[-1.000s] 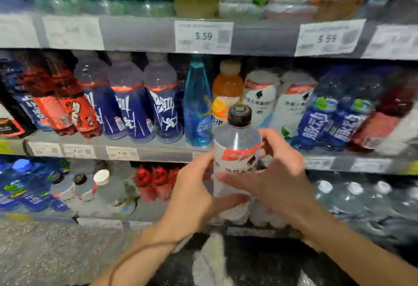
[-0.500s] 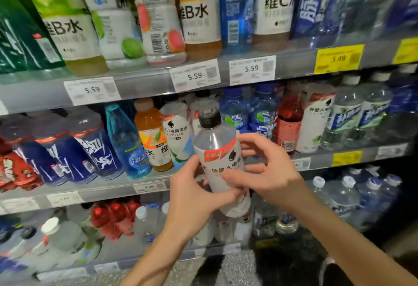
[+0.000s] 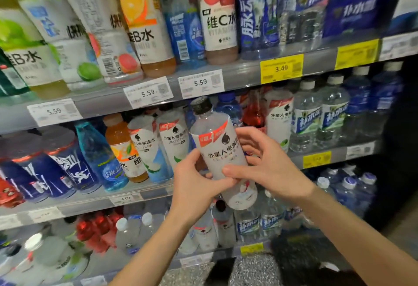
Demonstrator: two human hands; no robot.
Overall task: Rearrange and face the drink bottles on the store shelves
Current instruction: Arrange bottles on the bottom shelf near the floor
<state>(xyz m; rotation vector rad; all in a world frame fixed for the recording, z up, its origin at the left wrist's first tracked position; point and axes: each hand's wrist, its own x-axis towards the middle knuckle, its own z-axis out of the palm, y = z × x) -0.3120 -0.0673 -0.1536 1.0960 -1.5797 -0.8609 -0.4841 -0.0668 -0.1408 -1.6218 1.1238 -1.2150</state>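
Observation:
I hold a clear drink bottle (image 3: 218, 147) with a black cap and a white label with a red band, in front of the middle shelf (image 3: 140, 195). It leans slightly left, label toward me. My left hand (image 3: 195, 186) grips its lower left side. My right hand (image 3: 267, 163) wraps its right side, thumb across the front. Two matching white-label bottles (image 3: 158, 147) stand on the middle shelf just left of it, and another (image 3: 279, 120) stands to the right.
The top shelf (image 3: 237, 77) carries vitamin drinks and blue bottles above white and yellow price tags. Blue and red sports drinks (image 3: 67, 168) fill the middle shelf's left. Water bottles (image 3: 321, 116) stand at right. The bottom shelf (image 3: 203, 258) holds more bottles.
My view has lifted and swung right, so the top shelf now shows. Both hands raised the bottle from the lower shelf's level to the middle shelf and turned its label toward me.

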